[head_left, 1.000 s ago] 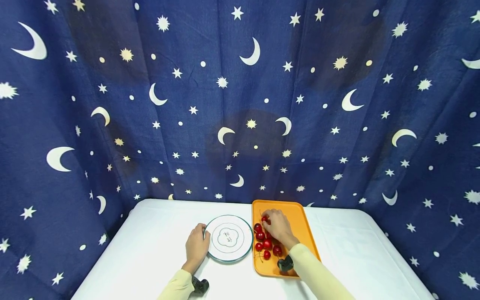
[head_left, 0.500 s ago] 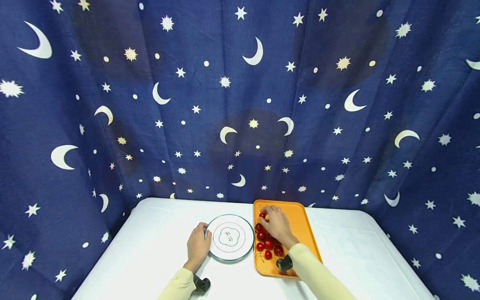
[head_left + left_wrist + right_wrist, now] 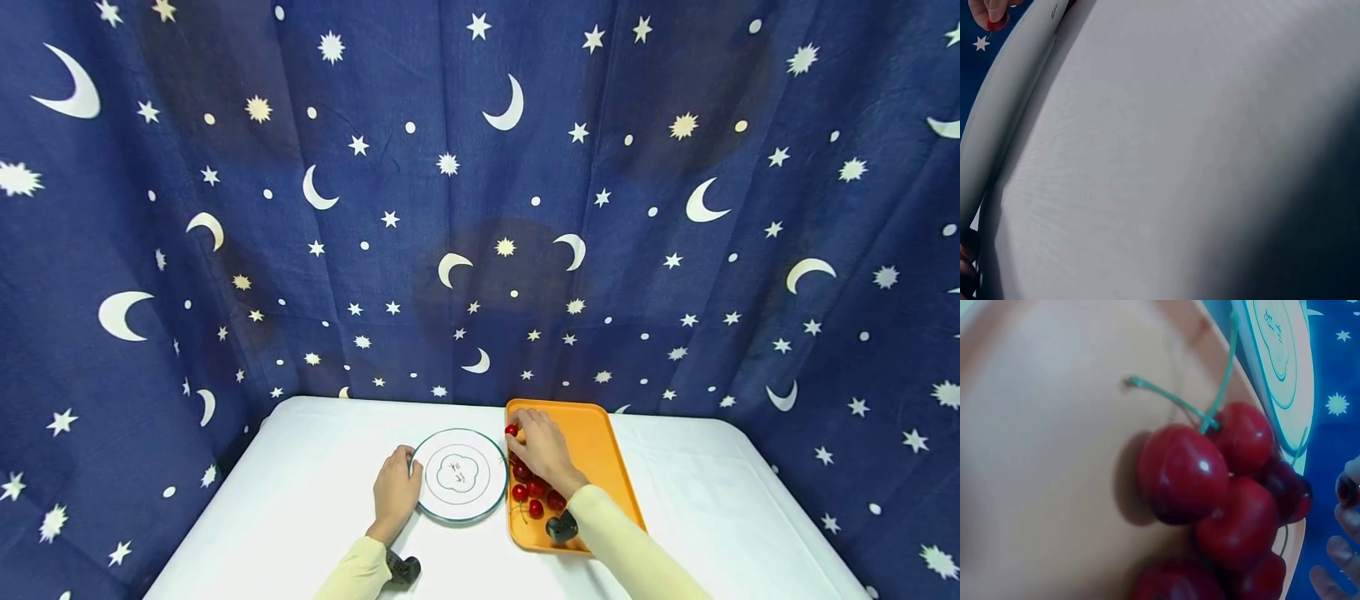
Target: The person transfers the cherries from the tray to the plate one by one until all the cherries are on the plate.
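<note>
Between thumb and fingertips, my right hand [image 3: 543,448] pinches a red cherry [image 3: 512,430] over the left edge of the orange tray [image 3: 596,454]. In the right wrist view the held cherry [image 3: 1347,490] is partly cut off at the right border. Several more cherries [image 3: 1182,472], some with green stems, lie together along the tray's left side, partly hidden by my right hand in the head view. My left hand [image 3: 396,490] holds the left rim of a white plate [image 3: 480,500] with a dark green edge, thumb over the rim. Its fingers [image 3: 967,265] show dimly beside the plate in the left wrist view.
The plate stands on a white-covered table [image 3: 300,475], close against the tray's left side. A dark blue curtain [image 3: 390,275] with moons and stars hangs behind the table. Dark wrist devices [image 3: 561,527] sit on both wrists.
My right hand has shifted left with the cherry, from over the tray to its left edge. My left hand and the plate have stayed in place.
</note>
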Demonstrator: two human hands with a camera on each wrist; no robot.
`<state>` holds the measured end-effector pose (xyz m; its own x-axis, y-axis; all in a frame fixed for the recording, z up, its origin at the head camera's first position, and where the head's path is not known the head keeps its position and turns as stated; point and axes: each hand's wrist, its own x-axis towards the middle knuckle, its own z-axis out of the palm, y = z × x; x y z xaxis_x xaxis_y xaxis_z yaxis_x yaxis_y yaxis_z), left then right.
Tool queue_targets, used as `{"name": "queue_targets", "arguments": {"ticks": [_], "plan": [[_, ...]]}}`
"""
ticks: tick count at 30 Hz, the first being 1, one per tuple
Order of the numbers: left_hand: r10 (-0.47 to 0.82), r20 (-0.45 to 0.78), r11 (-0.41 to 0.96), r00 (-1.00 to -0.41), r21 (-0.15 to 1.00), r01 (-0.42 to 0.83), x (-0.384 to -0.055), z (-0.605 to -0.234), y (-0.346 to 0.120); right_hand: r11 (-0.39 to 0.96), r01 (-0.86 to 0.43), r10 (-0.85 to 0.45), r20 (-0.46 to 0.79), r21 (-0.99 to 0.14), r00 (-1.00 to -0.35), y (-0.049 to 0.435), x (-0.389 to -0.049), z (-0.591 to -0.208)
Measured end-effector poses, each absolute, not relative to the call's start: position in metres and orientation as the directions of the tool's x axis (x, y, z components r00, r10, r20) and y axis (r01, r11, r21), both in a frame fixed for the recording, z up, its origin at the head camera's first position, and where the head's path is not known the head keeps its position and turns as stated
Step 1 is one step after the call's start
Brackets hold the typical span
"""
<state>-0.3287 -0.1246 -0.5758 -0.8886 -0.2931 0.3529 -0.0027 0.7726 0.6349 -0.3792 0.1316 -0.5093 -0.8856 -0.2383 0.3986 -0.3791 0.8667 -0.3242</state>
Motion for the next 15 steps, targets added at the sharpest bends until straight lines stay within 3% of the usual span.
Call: {"name": "queue_targets", "arguments": {"ticks": [15], "plan": [[-0.289, 0.369, 0.784, -0.883, 0.621, 0.002, -0.326, -0.574, -0.124, 0.861, -0.434, -0.305, 0.414, -0.267, -0.858, 0.116, -0.372, -0.510]]}}
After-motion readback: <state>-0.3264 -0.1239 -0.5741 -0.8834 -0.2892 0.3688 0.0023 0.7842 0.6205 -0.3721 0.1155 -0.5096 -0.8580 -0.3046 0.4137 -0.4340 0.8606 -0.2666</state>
